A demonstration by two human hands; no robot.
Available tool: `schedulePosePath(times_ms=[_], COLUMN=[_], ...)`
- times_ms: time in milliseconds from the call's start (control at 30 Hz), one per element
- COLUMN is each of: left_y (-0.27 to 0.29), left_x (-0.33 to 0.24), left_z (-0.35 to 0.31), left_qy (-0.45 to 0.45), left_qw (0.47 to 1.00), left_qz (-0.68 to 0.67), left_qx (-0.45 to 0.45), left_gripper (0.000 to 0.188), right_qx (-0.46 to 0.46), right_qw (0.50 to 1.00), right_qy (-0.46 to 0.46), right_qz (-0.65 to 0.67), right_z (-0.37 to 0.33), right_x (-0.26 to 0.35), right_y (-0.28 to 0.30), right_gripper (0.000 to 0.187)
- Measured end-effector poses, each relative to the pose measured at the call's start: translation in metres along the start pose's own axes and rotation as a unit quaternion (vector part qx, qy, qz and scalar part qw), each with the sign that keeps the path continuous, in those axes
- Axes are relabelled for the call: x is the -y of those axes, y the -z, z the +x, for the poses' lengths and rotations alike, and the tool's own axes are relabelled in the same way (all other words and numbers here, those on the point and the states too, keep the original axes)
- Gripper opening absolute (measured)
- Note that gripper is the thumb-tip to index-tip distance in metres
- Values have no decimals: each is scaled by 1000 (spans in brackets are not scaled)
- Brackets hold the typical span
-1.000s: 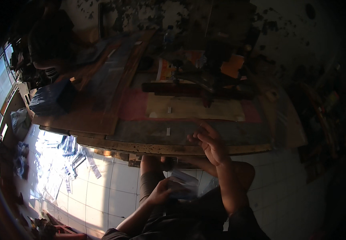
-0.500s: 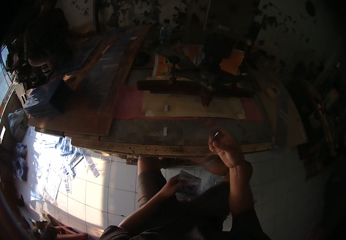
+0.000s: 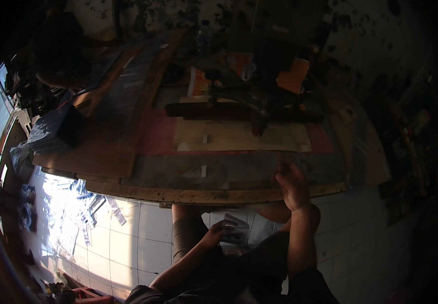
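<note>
My left hand (image 3: 216, 234) is low over my lap, closed on a few thin, flat, clear-looking sheets or pouches (image 3: 238, 230); their exact kind is too dark to tell. Over the right part of the table's front edge, my right hand (image 3: 294, 186) is raised with the fingers bent. Its fingertips are smeared and dim, so what they hold, if anything, cannot be made out. Left of that hand, a small pale strip (image 3: 204, 171) lies on the grey tabletop (image 3: 173, 169). Another small pale piece (image 3: 205, 139) lies on a yellowish sheet (image 3: 239, 138) over a red one.
A dark press-like device with a long bar (image 3: 193, 110) stands across the sheets. Brown boards (image 3: 97, 152) and a blue plastic-wrapped bundle (image 3: 51, 129) lie at left, near another person (image 3: 59, 55). Silvery strips (image 3: 92, 202) litter the sunlit floor. An orange sheet (image 3: 293, 76) is at the back.
My right hand has turned, its fingers now blurred; a small shiny thing seen at its fingertips before no longer shows. The left hand's sheets have tilted and shifted slightly. The view moved a little.
</note>
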State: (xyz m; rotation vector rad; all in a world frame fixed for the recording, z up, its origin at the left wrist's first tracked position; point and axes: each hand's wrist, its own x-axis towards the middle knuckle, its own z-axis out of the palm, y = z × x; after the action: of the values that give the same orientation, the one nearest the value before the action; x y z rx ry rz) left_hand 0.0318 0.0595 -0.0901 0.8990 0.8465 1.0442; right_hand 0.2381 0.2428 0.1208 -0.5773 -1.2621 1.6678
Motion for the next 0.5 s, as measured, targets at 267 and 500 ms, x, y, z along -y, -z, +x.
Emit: schedulePosePath(times_ms=[267,500], left_y=[0,-5], left_x=[-10,-18], left_z=[6,6], left_qy=[88,95], left_qw=[991,989], left_qz=[-90,-97], left_qx=[-36,-51], left_gripper=[40,46], right_qx=[44,48], right_qw=[996,994], right_qy=[26,45], right_qz=[-76,-86], right_z=[-3,-3], right_x=[6,5], right_y=[-5,-6], right_gripper=[47,46])
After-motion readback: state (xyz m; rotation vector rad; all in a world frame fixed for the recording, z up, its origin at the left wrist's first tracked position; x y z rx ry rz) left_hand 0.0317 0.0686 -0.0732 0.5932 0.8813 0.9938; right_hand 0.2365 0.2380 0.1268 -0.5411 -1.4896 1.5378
